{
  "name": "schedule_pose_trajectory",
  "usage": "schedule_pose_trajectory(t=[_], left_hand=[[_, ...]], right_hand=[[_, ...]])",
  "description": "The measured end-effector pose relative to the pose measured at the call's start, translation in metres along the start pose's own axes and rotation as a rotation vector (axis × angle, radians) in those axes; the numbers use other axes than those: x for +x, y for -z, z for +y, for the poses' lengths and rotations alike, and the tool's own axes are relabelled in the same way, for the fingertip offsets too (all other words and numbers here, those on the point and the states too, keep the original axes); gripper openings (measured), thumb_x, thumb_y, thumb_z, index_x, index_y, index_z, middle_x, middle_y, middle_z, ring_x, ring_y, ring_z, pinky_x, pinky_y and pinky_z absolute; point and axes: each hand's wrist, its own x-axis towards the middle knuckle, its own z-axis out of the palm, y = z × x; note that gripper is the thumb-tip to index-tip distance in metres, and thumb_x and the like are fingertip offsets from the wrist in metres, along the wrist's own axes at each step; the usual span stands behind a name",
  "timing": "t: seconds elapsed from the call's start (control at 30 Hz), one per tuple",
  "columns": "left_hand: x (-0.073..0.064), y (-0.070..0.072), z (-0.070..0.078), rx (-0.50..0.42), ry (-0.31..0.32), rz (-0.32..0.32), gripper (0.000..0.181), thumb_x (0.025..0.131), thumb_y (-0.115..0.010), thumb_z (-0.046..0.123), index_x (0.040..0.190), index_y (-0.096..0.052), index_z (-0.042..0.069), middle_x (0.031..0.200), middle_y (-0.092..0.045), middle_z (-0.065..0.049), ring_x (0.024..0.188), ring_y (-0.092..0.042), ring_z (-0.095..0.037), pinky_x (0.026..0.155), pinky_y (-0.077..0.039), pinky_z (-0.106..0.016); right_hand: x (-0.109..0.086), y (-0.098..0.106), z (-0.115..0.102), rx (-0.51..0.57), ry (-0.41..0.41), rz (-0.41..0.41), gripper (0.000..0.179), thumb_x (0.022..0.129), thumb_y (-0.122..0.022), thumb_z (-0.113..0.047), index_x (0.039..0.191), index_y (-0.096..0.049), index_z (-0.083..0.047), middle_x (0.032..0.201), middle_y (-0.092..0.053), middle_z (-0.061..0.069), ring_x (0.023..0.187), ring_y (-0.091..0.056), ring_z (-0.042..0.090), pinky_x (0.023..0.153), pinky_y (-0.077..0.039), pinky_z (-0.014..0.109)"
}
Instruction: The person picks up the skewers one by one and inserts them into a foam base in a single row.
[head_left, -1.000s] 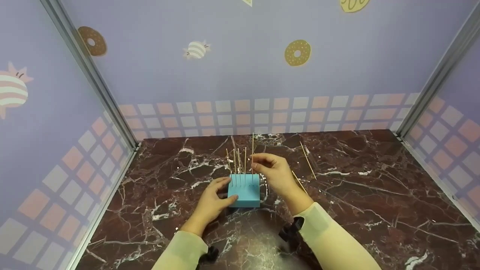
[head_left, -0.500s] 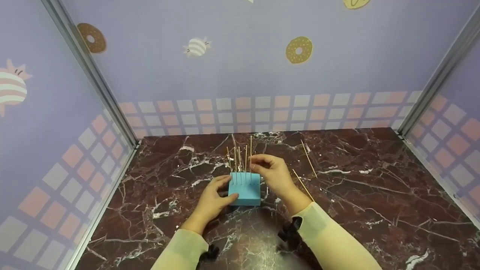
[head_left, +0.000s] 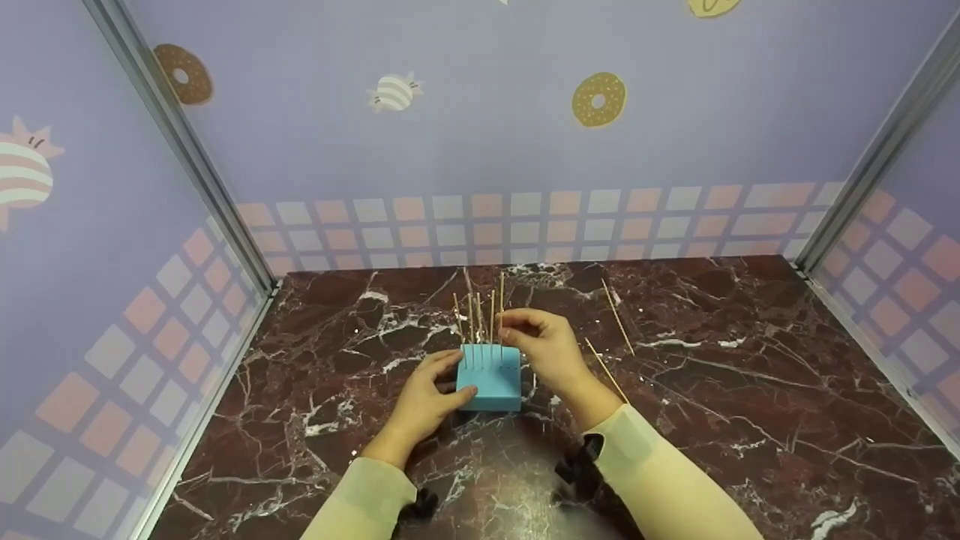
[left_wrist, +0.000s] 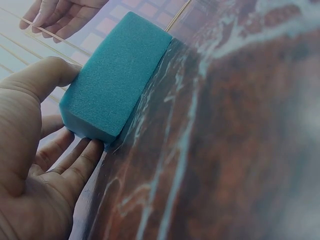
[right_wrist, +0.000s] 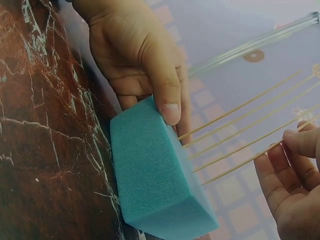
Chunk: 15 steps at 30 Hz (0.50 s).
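A light blue foam block point(head_left: 489, 391) sits on the marbled tabletop, with several thin wooden skewers point(head_left: 492, 315) standing in a row in its top. My left hand point(head_left: 427, 394) grips the block's left side, thumb on the near part and fingers around the far part. In the right wrist view, that thumb point(right_wrist: 171, 114) lies along the block's top edge. My right hand point(head_left: 555, 346) pinches the rightmost skewer point(head_left: 502, 296) between thumb and fingers above the block. This skewer's lower end meets the block's top; how deep it goes I cannot tell.
Two loose skewers lie on the table right of the block: one farther back point(head_left: 618, 317), one point(head_left: 606, 370) beside my right forearm. Small holes point(head_left: 514, 368) show in the block right of the pinched skewer. Patterned walls point(head_left: 480, 135) enclose the table's back and sides.
The pinched skewer has shifted slightly left and down, its lower end now at the row on the block's top. My left hand keeps its hold. Little differs over the last half second.
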Motion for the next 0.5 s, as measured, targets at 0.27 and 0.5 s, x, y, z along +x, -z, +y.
schedule_pose_trajectory(t=[0.27, 0.5], left_hand=[[0.0008, 0.0002, -0.0001, 0.009, 0.016, -0.01, 0.074, 0.097, -0.09, 0.014, 0.161, -0.058, -0.006, 0.168, -0.051, -0.025, 0.128, -0.075, -0.046, 0.106, -0.07, -0.037], [0.001, 0.0014, 0.0005, 0.016, 0.027, -0.019, 0.075, 0.098, -0.089, 0.016, 0.163, -0.057, -0.003, 0.169, -0.05, -0.023, 0.13, -0.075, -0.045, 0.105, -0.07, -0.035]], right_hand=[[0.0014, -0.0006, 0.0041, 0.003, -0.013, -0.007, 0.026, 0.099, -0.077, 0.009, 0.125, -0.078, 0.013, 0.113, -0.082, 0.019, 0.102, -0.08, 0.029, 0.09, -0.073, 0.028], [0.0011, 0.0, 0.0081, 0.017, -0.036, -0.018, 0.028, 0.099, -0.077, 0.01, 0.126, -0.073, 0.019, 0.109, -0.082, 0.011, 0.103, -0.079, 0.033, 0.09, -0.073, 0.029]])
